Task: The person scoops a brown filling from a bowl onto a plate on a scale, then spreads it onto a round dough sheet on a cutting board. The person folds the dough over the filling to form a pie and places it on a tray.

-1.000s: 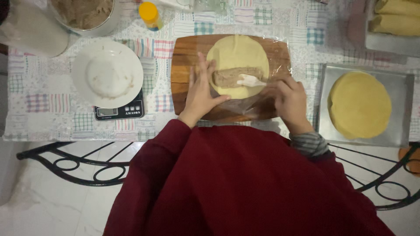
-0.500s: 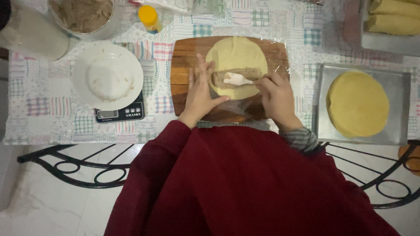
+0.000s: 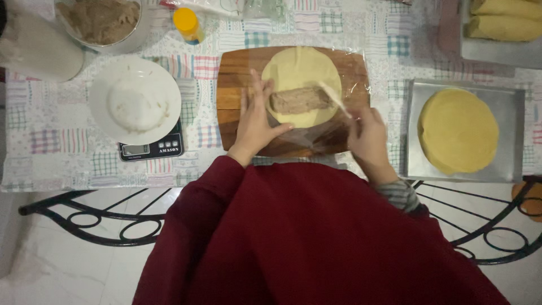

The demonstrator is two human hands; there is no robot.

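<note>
A round pale yellow crepe [image 3: 302, 70] lies on a wooden cutting board [image 3: 234, 85] covered with clear film. A brown strip of filling [image 3: 299, 100] sits across the crepe's lower half. My left hand [image 3: 255, 120] lies flat on the board, its fingers touching the crepe's left edge beside the filling. My right hand [image 3: 368, 136] holds a thin white spoon [image 3: 333, 97], whose tip rests at the right end of the filling.
A white plate [image 3: 135, 100] sits on a small kitchen scale [image 3: 151, 148] to the left. A bowl of brown filling [image 3: 101, 20] and a yellow-capped bottle [image 3: 187, 24] stand behind. A metal tray [image 3: 418, 164] with stacked crepes [image 3: 457, 130] is at right; rolled crepes [image 3: 505, 20] are far right.
My right hand has drawn back to the right with the spoon, uncovering the filling strip. My left hand stays at the crepe's left edge.
</note>
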